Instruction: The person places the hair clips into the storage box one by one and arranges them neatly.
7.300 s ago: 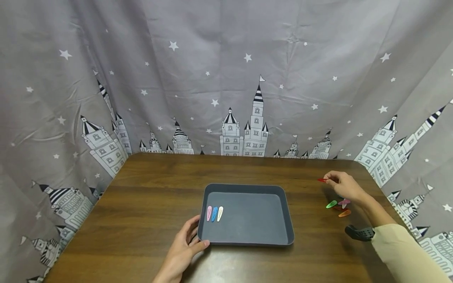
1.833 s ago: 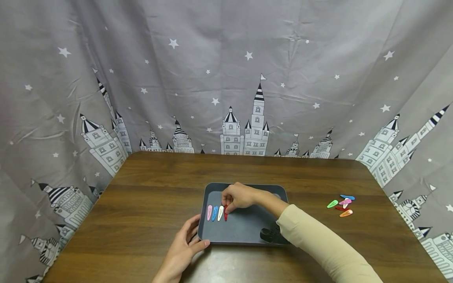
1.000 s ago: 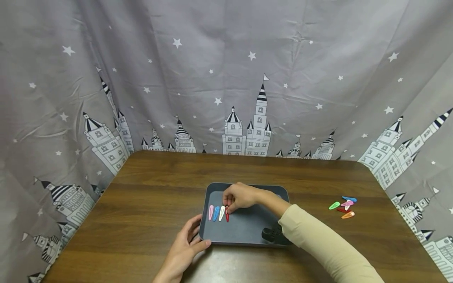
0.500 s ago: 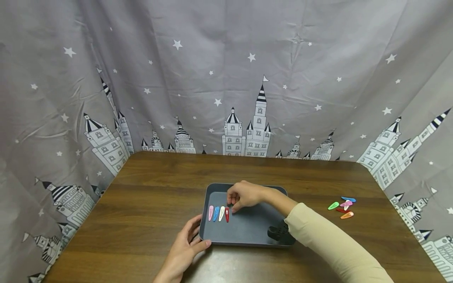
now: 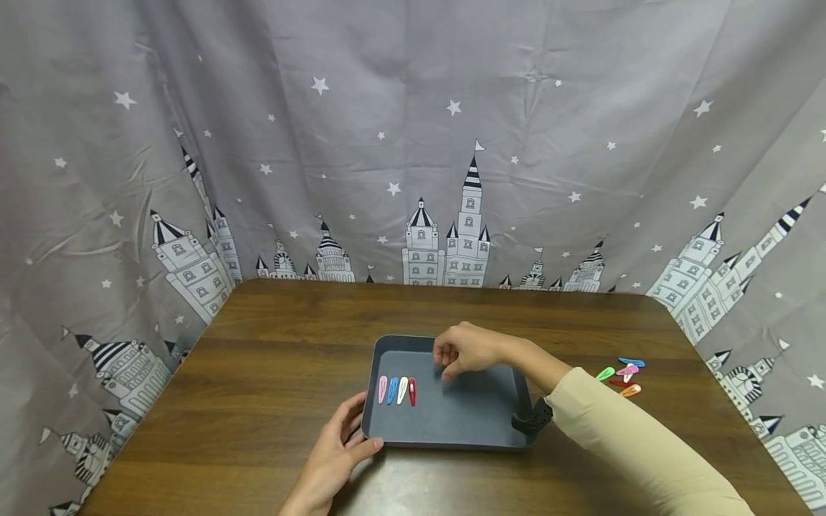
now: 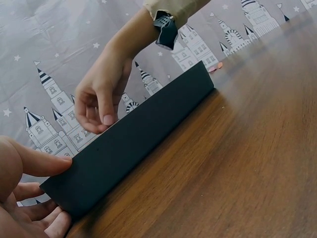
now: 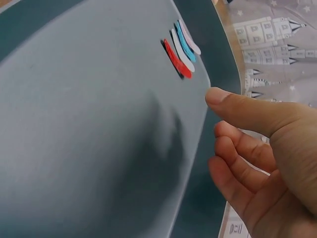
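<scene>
A shallow dark grey tray sits on the table, its front left corner held by my left hand, thumb on the near wall and fingers round the left side. In the tray's left part lies a row of snap hair clips: pink, blue, white and red. Over the tray, to the right of that row, hovers my right hand, its fingers loosely bent with nothing between them. The right wrist view shows the red clip beyond the thumb tip.
A loose pile of more hair clips lies on the wooden table to the right: blue, green, pink, red and orange, with a white one partly covered. A grey patterned curtain hangs behind.
My right hand brought a red clip from the right, laid it beside the white one, let go, and has lifted away rightward. My left hand has stayed on the tray.
</scene>
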Demonstrator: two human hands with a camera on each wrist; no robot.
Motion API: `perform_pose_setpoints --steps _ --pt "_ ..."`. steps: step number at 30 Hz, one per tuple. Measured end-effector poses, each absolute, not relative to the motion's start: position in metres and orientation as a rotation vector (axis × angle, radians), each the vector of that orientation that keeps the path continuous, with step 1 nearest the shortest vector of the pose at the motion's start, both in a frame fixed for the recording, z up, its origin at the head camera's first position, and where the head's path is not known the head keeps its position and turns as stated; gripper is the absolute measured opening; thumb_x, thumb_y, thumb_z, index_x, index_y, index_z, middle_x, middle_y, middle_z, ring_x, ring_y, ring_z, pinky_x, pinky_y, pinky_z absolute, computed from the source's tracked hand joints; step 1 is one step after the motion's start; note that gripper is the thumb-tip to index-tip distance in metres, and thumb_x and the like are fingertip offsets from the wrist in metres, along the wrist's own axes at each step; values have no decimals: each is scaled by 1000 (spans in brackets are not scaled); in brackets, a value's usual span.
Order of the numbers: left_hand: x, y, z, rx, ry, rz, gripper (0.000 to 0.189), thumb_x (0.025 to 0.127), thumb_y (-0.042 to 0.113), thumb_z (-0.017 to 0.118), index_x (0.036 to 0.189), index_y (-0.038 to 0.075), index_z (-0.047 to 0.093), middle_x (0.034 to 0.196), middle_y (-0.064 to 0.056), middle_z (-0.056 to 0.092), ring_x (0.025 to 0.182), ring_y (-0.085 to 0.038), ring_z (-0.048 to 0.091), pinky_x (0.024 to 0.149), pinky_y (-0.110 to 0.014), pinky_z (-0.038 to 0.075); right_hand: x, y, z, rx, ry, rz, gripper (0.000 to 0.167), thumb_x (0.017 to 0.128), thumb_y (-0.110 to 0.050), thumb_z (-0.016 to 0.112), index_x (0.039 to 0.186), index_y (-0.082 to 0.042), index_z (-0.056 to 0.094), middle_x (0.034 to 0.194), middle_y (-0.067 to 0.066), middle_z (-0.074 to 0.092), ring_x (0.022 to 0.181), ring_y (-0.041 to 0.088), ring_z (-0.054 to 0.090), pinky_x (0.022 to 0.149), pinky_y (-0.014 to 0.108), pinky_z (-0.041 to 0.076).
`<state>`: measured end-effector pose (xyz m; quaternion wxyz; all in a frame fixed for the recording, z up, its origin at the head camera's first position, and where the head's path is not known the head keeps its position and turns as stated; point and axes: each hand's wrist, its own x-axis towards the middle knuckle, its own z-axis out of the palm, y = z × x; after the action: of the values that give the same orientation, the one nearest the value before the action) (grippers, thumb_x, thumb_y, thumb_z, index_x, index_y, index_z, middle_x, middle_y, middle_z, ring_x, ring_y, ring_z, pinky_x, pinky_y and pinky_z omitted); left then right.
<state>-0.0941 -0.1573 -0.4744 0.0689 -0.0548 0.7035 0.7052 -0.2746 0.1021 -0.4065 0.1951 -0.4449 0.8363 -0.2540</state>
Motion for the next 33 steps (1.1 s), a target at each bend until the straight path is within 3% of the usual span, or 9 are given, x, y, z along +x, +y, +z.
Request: perform_pose_setpoints --steps 14,33 --pt "-94 -158 -475 -149 2134 2127 78 87 -10 73 155 0 38 155 -28 42 142 -43 40 112 -49 43 -275 136 -398 -1192 2375 -736 19 85 -8 85 97 -1 72 82 -8 65 75 7 62 69 25 57" --pt "-95 -157 -472 -175 2154 2094 79 86 -9 75 155 -1 38 155 -28 42 141 -44 41 111 -50 45 -276 177 -398 -1118 2383 -871 15 88 -9 83 97 -6 71 82 -7 65 77 10 63 69 27 56"
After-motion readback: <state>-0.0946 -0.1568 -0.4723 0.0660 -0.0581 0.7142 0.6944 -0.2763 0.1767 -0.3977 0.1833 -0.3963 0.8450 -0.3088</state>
